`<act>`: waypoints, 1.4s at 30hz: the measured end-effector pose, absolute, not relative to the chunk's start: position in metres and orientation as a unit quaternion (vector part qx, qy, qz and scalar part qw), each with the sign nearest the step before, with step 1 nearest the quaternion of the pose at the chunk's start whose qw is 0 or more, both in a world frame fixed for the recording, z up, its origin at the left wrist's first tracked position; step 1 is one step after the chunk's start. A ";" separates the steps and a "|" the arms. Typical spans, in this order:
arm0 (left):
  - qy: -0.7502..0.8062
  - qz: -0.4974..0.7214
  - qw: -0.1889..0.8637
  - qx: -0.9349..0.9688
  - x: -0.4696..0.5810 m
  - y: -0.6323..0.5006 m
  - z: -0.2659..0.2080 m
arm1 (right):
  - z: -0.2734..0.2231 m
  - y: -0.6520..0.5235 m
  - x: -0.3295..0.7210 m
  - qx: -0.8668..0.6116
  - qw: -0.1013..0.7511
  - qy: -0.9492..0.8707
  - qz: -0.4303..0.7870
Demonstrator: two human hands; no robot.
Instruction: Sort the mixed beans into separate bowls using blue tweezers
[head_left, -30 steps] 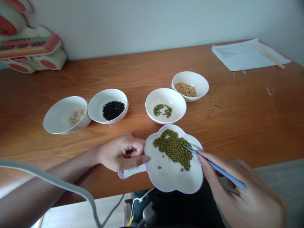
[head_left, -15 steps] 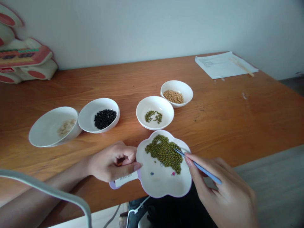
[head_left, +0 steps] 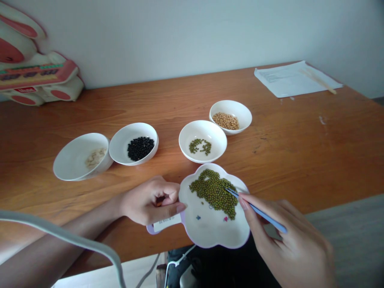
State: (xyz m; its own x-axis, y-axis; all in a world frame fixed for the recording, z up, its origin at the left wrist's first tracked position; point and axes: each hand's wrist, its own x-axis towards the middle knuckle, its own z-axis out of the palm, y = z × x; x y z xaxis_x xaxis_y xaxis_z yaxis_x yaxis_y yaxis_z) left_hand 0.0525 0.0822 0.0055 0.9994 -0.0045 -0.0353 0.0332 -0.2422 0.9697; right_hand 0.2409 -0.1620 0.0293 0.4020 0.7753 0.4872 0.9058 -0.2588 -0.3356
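Observation:
My left hand [head_left: 156, 200] grips a white, flower-shaped dish [head_left: 210, 232] with a lilac rim, by its labelled handle. Green mung beans [head_left: 217, 192] lie heaped toward the far side of that dish. In my right hand [head_left: 282, 232] are blue tweezers [head_left: 264, 216], their tips down among the mung beans; whether they pinch a bean is too small to tell. Just beyond the dish stands a white bowl [head_left: 186, 138] with a few mung beans [head_left: 206, 147] in it.
Behind it, another bowl [head_left: 244, 114] holds tan soybeans [head_left: 226, 121]. To the left are a bowl of black beans [head_left: 140, 149] and a bowl of pale flat pieces [head_left: 95, 158]. A rabbit-shaped toy [head_left: 39, 76], papers [head_left: 285, 80] and a grey cable [head_left: 75, 240] lie around.
The whole scene has shifted slightly right in view as the camera turned left. Both hands, the dish and the tweezers keep nearly the same positions relative to each other.

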 end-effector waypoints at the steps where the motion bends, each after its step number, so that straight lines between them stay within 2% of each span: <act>1: 0.009 -0.016 0.617 0.787 0.053 0.082 0.005 | 0.029 -0.162 0.241 -0.785 0.288 -0.537 -0.111; 35: 0.008 -0.011 0.629 0.777 0.055 0.081 0.010 | 0.030 -0.166 0.237 -0.806 0.308 -0.497 -0.090; 42: 0.009 -0.011 0.633 0.774 0.056 0.080 0.012 | 0.037 -0.136 0.233 -0.793 0.371 -0.448 -0.180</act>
